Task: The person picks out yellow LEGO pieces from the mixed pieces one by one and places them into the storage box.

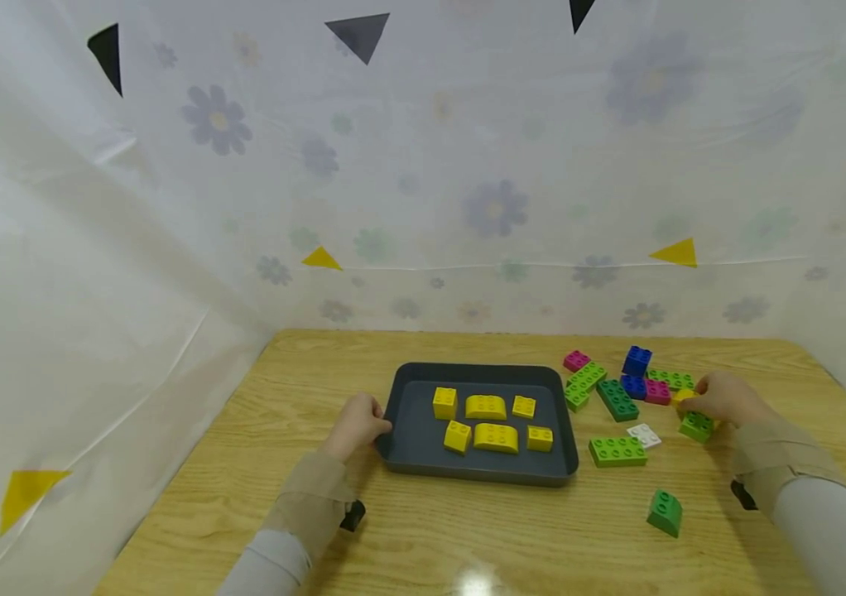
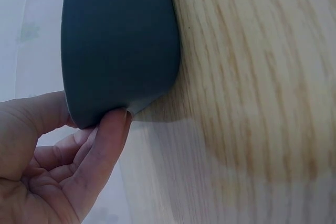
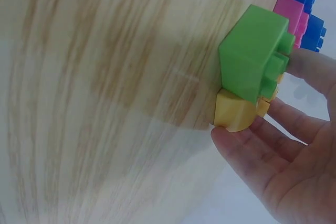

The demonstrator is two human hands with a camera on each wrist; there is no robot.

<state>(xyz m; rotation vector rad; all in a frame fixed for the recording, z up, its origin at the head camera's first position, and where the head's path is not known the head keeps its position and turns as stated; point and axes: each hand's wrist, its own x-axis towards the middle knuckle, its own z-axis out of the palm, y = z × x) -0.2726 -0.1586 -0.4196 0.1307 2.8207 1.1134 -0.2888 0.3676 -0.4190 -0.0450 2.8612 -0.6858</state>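
Observation:
My left hand (image 1: 356, 426) pinches the left rim of a dark grey tray (image 1: 423, 470), thumb on one side of the wall and fingers on the other in the left wrist view. Several yellow toy bricks (image 1: 496, 438) lie in two rows in the tray. At the right, my right hand (image 1: 728, 399) grips a yellow brick (image 3: 233, 111) that is down among the loose bricks, partly hidden by the fingers. A light green brick (image 3: 252, 51) stands right beside it, covering part of it in the right wrist view.
Right of the tray lie loose bricks: lime green (image 1: 618, 452), dark green (image 1: 617, 401), blue (image 1: 636, 361), pink (image 1: 657, 391) and white (image 1: 644, 436). A curved green brick (image 1: 665, 512) sits nearer the front. A flower-printed curtain (image 1: 423, 207) hangs behind the wooden table (image 1: 468, 530).

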